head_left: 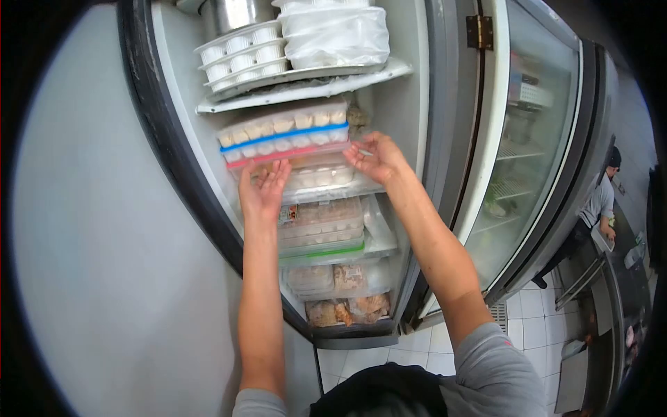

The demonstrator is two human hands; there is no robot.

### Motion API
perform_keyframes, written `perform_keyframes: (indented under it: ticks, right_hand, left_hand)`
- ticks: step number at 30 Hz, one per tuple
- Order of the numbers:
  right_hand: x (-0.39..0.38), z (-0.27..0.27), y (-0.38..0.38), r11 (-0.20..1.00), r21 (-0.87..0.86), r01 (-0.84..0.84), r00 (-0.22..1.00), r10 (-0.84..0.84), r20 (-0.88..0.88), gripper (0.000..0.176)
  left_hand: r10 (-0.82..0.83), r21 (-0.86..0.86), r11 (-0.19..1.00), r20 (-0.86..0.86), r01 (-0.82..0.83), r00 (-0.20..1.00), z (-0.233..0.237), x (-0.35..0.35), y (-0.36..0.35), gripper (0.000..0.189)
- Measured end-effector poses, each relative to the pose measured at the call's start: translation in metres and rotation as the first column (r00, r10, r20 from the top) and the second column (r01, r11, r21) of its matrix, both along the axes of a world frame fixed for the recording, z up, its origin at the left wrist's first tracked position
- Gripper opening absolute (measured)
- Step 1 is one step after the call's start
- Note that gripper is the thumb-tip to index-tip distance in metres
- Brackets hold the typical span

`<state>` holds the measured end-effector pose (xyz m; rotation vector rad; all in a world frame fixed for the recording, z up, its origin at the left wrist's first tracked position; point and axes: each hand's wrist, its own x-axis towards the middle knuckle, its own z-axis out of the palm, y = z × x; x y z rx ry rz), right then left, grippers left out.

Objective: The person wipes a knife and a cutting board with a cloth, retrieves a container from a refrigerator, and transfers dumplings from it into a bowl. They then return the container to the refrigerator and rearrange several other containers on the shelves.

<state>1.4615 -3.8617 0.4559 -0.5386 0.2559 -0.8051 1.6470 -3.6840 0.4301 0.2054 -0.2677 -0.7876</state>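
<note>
A stack of clear egg-tray-like plastic containers with rounded compartments holding pale, round pieces sits on a freezer shelf. The upper container (pixel 285 126) has a blue band along its edge; a pink-edged container (pixel 295 153) lies beneath it. My left hand (pixel 262 191) is palm up at the stack's lower front, its fingers spread with the tips near the pink edge. At the right front corner is my right hand (pixel 375 160), fingers apart and slightly bent, tips beside or touching the container. Another pale container (pixel 319 177) sits lower, partly hidden behind my hands.
White cup trays (pixel 243 62) and bagged white containers (pixel 337 38) occupy the shelf above. Lower down are a green-edged container (pixel 323 247) and bagged food (pixel 347 309). A glass door (pixel 521 153) stands at right; beyond it a person (pixel 597 208) works at a metal counter (pixel 618 292).
</note>
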Motion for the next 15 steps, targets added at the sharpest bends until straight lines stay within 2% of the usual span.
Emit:
perform_keyframes:
  ticks: [2,4,5,7,8,10,11,13,14,15]
  right_hand:
    - [0.000,0.005,-0.004,1.000,-0.013,-0.018,1.000,0.018,0.024,0.025]
    - [0.000,0.007,-0.006,0.998,-0.056,-0.023,0.996,0.028,0.085,0.027]
    - [-0.003,0.005,-0.004,0.999,-0.047,-0.021,0.997,0.025,0.079,0.027]
    - [-0.004,0.011,-0.004,0.999,-0.013,-0.048,0.987,0.049,0.152,0.022]
    - [-0.001,0.011,-0.006,0.999,-0.013,-0.046,0.986,0.048,0.158,0.022]
    - [0.004,0.005,-0.012,0.996,0.064,-0.055,0.992,0.047,0.113,0.023]
    - [0.003,-0.001,-0.016,0.997,0.063,-0.048,0.992,0.040,0.116,0.023]
    - [0.002,-0.014,-0.021,0.960,-0.274,-0.056,0.997,0.068,0.032,0.022]
    - [0.002,-0.019,-0.023,0.930,-0.365,-0.045,0.988,-0.014,-0.157,0.019]
    - [0.001,-0.021,-0.028,0.928,-0.371,-0.035,0.988,-0.025,-0.155,0.019]
  left_hand:
    - [0.039,-0.010,0.999,0.026,-0.038,0.999,0.007,-0.014,-0.002,0.059]
    - [-0.101,0.278,0.958,0.111,0.067,0.989,0.021,-0.031,-0.007,0.060]
    - [-0.105,0.287,0.955,0.103,0.071,0.989,0.018,-0.027,-0.016,0.060]
    - [-0.120,0.239,0.970,0.312,0.045,0.943,0.020,-0.016,-0.036,0.061]
    - [-0.121,0.239,0.970,0.317,0.044,0.941,0.019,-0.014,-0.044,0.061]
    - [-0.023,0.082,0.997,0.318,-0.003,0.948,0.020,-0.012,-0.059,0.056]
    - [-0.029,0.082,0.997,0.321,0.003,0.947,0.021,-0.011,-0.063,0.056]
    - [-0.107,0.089,0.992,0.168,0.093,0.980,0.026,-0.004,-0.065,0.048]
    - [-0.116,0.092,0.991,0.169,0.102,0.979,0.023,-0.005,-0.065,0.048]
    - [-0.080,0.089,0.994,0.182,0.064,0.980,0.021,-0.006,-0.065,0.046]
